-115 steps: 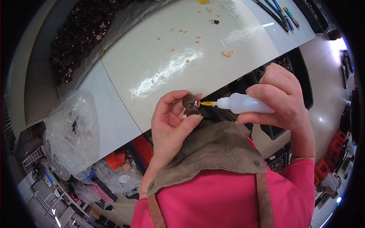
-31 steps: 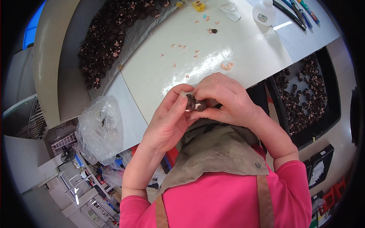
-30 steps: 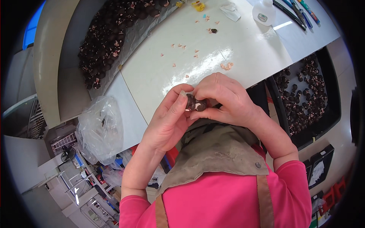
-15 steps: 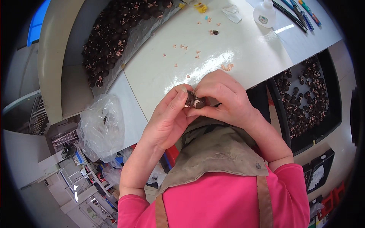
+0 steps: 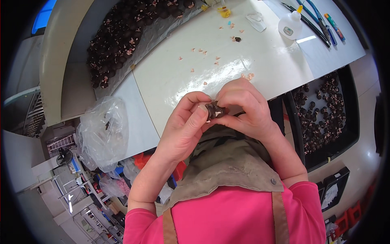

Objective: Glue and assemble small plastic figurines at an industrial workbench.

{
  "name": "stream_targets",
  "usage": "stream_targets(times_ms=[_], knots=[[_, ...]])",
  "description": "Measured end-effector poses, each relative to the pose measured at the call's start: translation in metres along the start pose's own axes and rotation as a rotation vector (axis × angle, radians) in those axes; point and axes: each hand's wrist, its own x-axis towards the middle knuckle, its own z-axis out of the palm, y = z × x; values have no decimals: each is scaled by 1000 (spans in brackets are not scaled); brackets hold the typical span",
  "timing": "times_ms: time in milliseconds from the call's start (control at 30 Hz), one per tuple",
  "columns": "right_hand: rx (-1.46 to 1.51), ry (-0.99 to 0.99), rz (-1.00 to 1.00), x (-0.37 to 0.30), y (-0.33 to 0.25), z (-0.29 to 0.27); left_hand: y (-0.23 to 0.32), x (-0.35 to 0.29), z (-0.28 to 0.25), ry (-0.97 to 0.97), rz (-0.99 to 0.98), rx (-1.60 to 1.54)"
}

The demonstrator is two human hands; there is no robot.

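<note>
My left hand (image 5: 185,128) and my right hand (image 5: 245,107) meet over the near edge of the white table (image 5: 170,81). Between their fingertips they pinch a small dark brown piece (image 5: 214,110) with pale spots. Both thumbs press on it and my fingers hide most of it. The white glue bottle (image 5: 290,25) with an orange nozzle stands at the far right of the table, away from both hands.
Many dark brown pieces lie in a heap (image 5: 122,40) on clear film at the far left. A black tray (image 5: 325,114) on my right holds more. Pink scraps (image 5: 205,53) are scattered over the table. A crumpled clear bag (image 5: 103,132) hangs at the left; pens (image 5: 321,18) lie far right.
The glue bottle has left my right hand and stands on the table. Both hands now pinch the dark piece together, and in the last second they barely move.
</note>
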Motion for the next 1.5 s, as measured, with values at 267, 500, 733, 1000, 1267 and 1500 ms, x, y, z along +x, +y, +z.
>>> stream_targets(times_ms=[267, 500, 733, 1000, 1267, 1500], knots=[[-13, -67, -9, -5, 4, -2, 4, 2, -3, 23, -113, -61], [-30, -71, -39, -4, 5, -3, 4, 6, -14, -65, -187, -155], [-39, -84, -39, -4, 6, -3, 4, 7, -15, -84, -203, -155], [-48, -64, -77, -5, 7, -4, 2, 7, -18, -93, -199, -147], [-50, -73, -85, -6, 7, -6, 3, 3, -2, 51, -174, -13], [-53, -85, -103, -5, 7, -7, 1, 2, -12, -22, -154, -100]])
